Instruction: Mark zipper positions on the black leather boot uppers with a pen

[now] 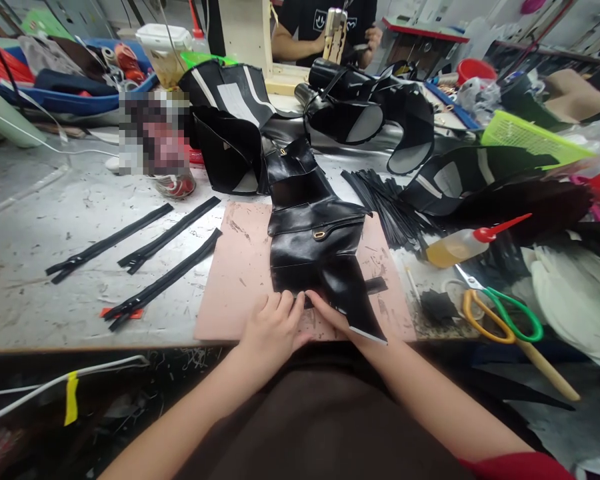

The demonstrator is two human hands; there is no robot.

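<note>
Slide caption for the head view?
Left hand and right hand at the near edge of glossy black material on a pink board, scissors nearby.

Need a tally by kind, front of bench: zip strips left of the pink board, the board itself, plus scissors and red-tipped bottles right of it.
Black zip strips: 3
Pink board: 1
Scissors: 1
Red-tipped bottle: 1
Total: 6
</note>
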